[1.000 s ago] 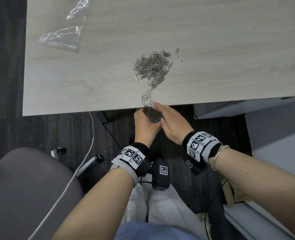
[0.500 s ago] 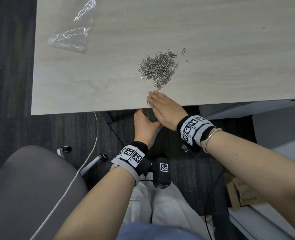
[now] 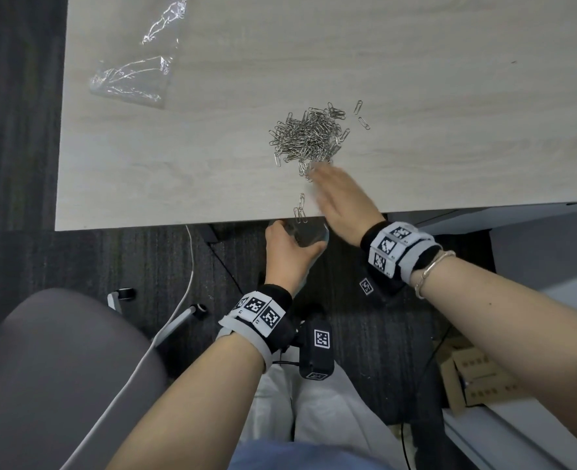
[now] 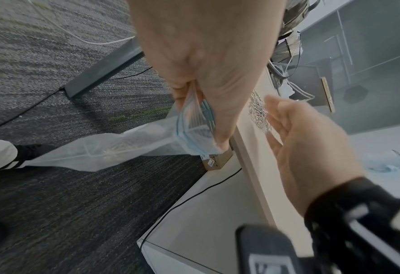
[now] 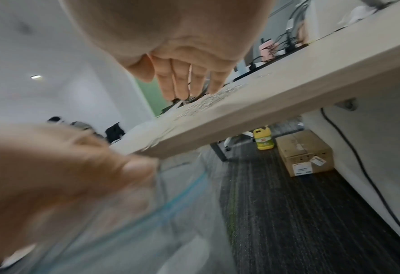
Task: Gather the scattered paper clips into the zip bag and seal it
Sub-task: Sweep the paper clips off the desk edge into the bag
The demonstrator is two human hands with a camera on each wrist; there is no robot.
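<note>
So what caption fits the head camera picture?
Right hand reaches for paper clips while left hand holds the zip bag.

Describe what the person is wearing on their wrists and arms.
Both forearms are bare, with no sleeves. Each wrist carries a black band with a grey strap and white squares printed with black square-code markers. A black camera box bearing the same kind of marker hangs under the left wrist. The right wrist also has a thin silver bracelet.

pale wood-grain laminate desk top (image 3: 415,79), light beige with faint grey streaks. silver wire paper clips (image 3: 309,137) (shiny). clear plastic zip bag (image 4: 194,128), light blue seal stripes. dark grey striped carpet floor (image 3: 19,164). black wrist bands (image 3: 398,251) with black-and-white square marker pattern. yellow plastic jug (image 5: 263,139). brown cardboard box (image 5: 304,152).
</note>
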